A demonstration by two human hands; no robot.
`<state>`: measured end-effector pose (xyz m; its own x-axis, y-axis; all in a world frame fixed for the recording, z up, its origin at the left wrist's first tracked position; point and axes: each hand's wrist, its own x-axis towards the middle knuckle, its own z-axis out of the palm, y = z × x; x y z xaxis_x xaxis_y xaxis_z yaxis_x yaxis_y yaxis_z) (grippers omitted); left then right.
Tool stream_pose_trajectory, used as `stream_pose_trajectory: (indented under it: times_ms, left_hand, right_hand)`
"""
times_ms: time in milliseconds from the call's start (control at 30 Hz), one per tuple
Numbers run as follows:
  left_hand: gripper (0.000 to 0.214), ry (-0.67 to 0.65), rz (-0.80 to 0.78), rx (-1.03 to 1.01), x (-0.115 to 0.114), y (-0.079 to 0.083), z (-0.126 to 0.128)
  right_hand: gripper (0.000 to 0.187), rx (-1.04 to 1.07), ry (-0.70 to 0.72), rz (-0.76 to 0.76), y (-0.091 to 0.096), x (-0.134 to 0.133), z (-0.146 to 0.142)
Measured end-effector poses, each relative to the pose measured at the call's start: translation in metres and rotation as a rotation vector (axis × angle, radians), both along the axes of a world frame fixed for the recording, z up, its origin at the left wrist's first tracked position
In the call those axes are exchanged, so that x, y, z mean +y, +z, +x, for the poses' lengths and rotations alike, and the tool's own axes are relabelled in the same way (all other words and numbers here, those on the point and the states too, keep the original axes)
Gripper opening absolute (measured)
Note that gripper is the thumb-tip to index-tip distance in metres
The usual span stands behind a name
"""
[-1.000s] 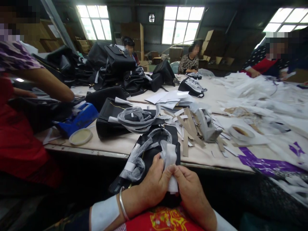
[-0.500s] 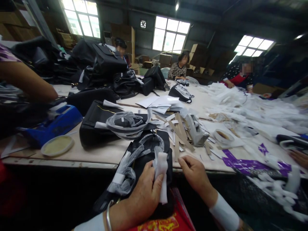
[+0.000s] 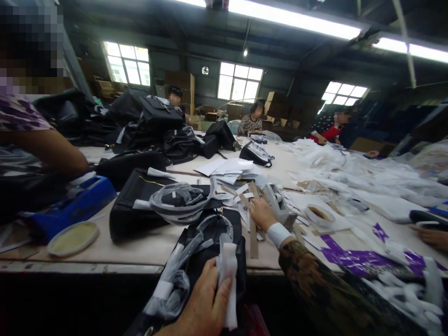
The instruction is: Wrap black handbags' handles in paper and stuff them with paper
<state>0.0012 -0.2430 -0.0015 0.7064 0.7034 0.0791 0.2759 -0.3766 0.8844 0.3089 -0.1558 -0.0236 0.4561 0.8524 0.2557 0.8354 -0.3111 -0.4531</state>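
Note:
My left hand [image 3: 212,294] is closed around a white foam strip [image 3: 229,275] wrapped on a strap of a black bag [image 3: 233,221]. That bag leans on the table's front edge, its other strap [image 3: 175,266] covered in clear plastic and white wrap. My right hand [image 3: 262,213] is stretched out over the table, down among brown and white paper strips [image 3: 254,240]. Its fingers are bent together at the strips, and what they hold, if anything, is hidden. Just right of it stands a grey tape dispenser [image 3: 280,200].
A second black bag [image 3: 122,210] with wrapped straps lies to the left, near a blue tape dispenser [image 3: 77,205] and a pale round lid [image 3: 73,238]. White sheets [image 3: 227,169], a tape roll [image 3: 319,217] and purple plastic [image 3: 350,254] lie about. Co-workers stand around the table.
My right hand has moved forward from the table's edge to the paper strips beside the grey dispenser. My left hand keeps its hold on the foam strip. The head view has tilted up.

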Motion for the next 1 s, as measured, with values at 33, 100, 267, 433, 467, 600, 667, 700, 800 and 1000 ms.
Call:
stream_pose_trajectory:
  times_ms: [33,100,267,433,467,600,667,700,800,1000]
  left_hand:
    - [0.043,0.000,0.009,-0.008,0.001,-0.003,0.000]
    - [0.043,0.005,0.028,-0.035,0.002,-0.008,0.000]
    - [0.040,0.013,0.037,-0.062,0.004,-0.005,-0.001]
    - [0.035,0.030,0.019,-0.060,0.005,0.004,0.000]
    - [0.035,0.030,0.022,-0.063,0.006,0.004,0.001]
    - [0.038,0.008,0.011,-0.052,0.008,-0.002,0.004]
    - [0.038,-0.002,-0.004,-0.062,0.008,-0.005,0.004]
    - [0.039,-0.004,-0.009,-0.071,0.008,-0.006,0.004]
    - [0.039,-0.004,-0.021,-0.084,0.006,-0.006,0.002]
    - [0.037,0.007,-0.066,-0.060,0.003,0.006,0.001]
  right_hand:
    - [0.016,0.018,0.001,-0.003,-0.003,0.008,0.001]
    - [0.015,0.065,0.009,-0.005,-0.006,0.018,0.003]
    - [0.018,0.198,0.043,0.083,0.002,0.009,0.011]
    - [0.028,0.406,0.045,0.233,0.025,-0.029,0.031]
    - [0.031,0.470,0.043,0.253,0.028,-0.038,0.032]
    - [0.040,0.746,0.047,0.327,0.031,-0.061,0.029]
    - [0.043,0.858,0.054,0.365,0.029,-0.065,0.022]
    - [0.043,0.905,0.059,0.383,0.028,-0.066,0.019]
    - [0.038,1.019,0.081,0.417,0.027,-0.067,0.006]
    - [0.035,1.168,0.124,0.392,0.035,-0.080,-0.020]
